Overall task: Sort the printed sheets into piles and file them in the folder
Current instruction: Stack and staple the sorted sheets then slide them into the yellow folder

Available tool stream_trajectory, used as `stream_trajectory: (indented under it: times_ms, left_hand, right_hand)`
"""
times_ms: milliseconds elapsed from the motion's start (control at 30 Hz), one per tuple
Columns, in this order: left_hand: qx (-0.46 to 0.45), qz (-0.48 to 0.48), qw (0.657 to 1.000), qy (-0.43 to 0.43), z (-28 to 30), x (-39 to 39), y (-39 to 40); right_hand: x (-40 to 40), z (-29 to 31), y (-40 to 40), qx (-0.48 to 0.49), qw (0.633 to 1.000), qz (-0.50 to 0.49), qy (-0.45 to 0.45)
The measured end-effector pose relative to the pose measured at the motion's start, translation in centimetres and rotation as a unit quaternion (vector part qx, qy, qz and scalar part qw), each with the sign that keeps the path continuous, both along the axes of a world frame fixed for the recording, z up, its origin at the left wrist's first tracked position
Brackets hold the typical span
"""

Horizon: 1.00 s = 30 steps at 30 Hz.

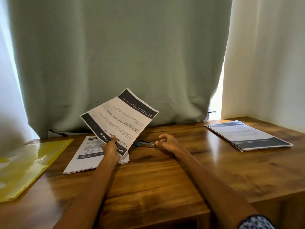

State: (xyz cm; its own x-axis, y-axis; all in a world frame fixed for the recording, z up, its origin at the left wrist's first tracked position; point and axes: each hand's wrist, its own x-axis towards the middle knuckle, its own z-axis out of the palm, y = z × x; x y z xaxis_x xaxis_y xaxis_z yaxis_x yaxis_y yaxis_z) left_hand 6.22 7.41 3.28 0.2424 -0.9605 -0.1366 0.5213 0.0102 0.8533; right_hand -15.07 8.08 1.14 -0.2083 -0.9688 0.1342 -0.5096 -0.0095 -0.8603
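- Left hand (110, 148) has its grip closed on the near corner of a white printed sheet with dark header bands (120, 119), thumb on top pinching the paper; the sheet is lifted off the worktop and tilts up and away from the grip.
- Right hand (166, 142) hovers with its grip slack and holding nothing, fingers loosely curled, thumb tip just beside the end of a small stapler with a metal body and a blue tip (146, 144).
- Directly under the left grip lies a pile of white printed sheets (82, 161), flat on the brown wooden worktop (156, 177).
- Further left of that grip, a translucent yellow plastic folder (26, 164) lies flat at the worktop's edge.
- Well to the right of the right grip, a second pile of printed sheets with a dark band (247, 135) rests near the far right corner.
- Behind both grips hangs a grey-green curtain (123, 55), its hem reaching the worktop's back edge.
- Patterned sleeve (255, 223) shows on the right arm.
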Motion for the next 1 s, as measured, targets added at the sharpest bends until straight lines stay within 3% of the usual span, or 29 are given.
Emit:
stream_trajectory:
  times_ms: [133,267,400,500,600,800,1000]
  left_hand:
    - [-0.001,-0.009,0.999,0.043,-0.4,-0.3,-1.3]
    - [-0.006,-0.019,0.998,0.054,-0.4,-1.1,-1.5]
    - [-0.025,-0.02,0.998,0.054,-0.5,-1.0,-1.5]
    - [-0.052,-0.015,0.996,0.069,-0.2,-0.1,-1.3]
    - [-0.076,-0.03,0.992,0.092,0.1,0.5,-0.9]
    - [-0.091,-0.024,0.986,0.135,0.7,1.4,-0.5]
    - [-0.093,-0.004,0.985,0.148,0.9,1.3,-0.4]
  right_hand:
    - [2.0,-0.5,-2.2,-0.015,0.998,0.019,0.062]
    - [4.2,-1.4,-3.0,-0.093,0.961,0.062,0.252]
    - [4.9,-1.1,-2.2,-0.107,0.948,0.078,0.288]
    - [4.6,-0.3,-1.0,-0.084,0.975,0.064,0.197]
    - [4.3,0.6,0.3,-0.049,0.997,0.063,-0.021]
    - [6.1,1.9,1.6,0.043,0.936,0.127,-0.326]
    - [7.9,1.6,2.0,0.098,0.896,0.145,-0.409]
